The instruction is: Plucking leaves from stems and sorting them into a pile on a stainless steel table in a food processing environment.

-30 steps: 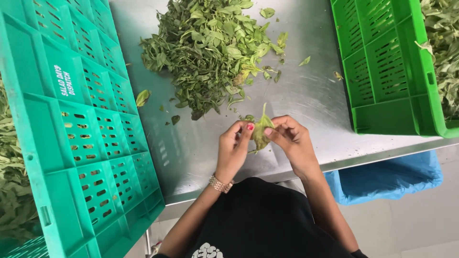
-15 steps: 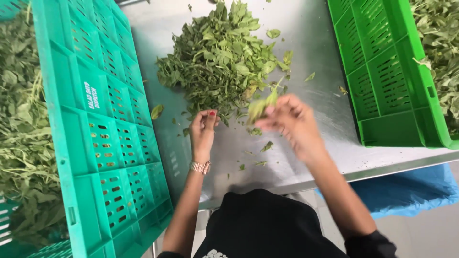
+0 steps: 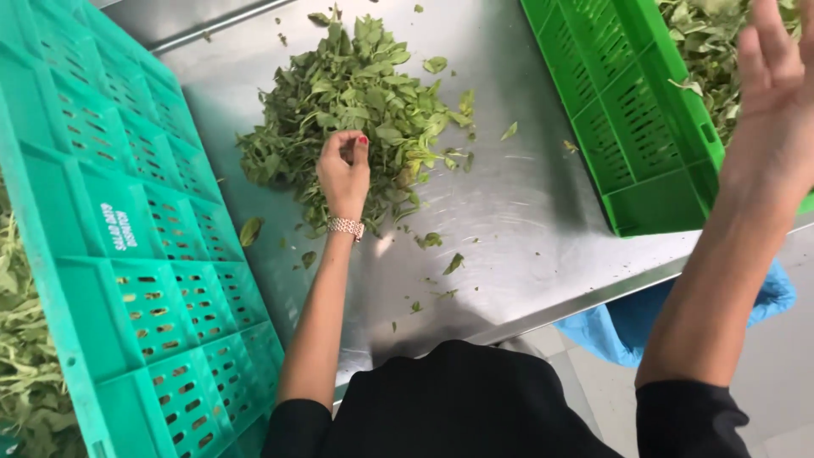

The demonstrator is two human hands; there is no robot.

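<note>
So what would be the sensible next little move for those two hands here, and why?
Probably the left hand should close on a sprig from the leaf pile and draw it toward the body. Its curled fingers already rest on the pile's near edge, while the right hand is open and empty, raised over the bright green crate of leaves, so it is free to come back and meet the sprig.

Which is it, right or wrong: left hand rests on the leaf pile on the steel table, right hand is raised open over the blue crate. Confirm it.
Wrong in one respect. The head view shows the right hand raised open over a green crate, not a blue one. The left hand does rest on the leaf pile on the steel table.
</note>
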